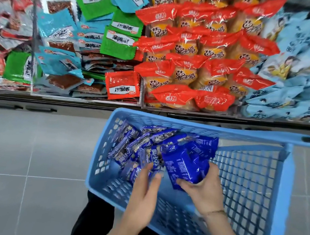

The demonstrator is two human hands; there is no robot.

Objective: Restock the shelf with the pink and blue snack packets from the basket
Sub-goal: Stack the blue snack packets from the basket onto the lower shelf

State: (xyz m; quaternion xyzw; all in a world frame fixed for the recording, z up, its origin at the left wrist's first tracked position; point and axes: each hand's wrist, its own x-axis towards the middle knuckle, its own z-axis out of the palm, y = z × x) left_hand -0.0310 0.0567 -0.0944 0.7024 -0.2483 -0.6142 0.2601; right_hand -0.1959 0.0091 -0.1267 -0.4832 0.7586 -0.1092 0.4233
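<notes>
While the right hand (203, 186) grips blue packets (181, 164) with white Chinese lettering, the left hand (146, 187) touches others, open-fingered.

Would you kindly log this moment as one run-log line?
phase: picking | right hand: grips blue packets | left hand: over loose packets in basket

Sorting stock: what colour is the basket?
Light blue, a perforated plastic basket, seen in the head view.

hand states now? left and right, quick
Left hand: open, blurred fingers reaching onto loose blue snack packets in the blue basket.
Right hand: closed, gripping a held bunch of blue packets.
</notes>
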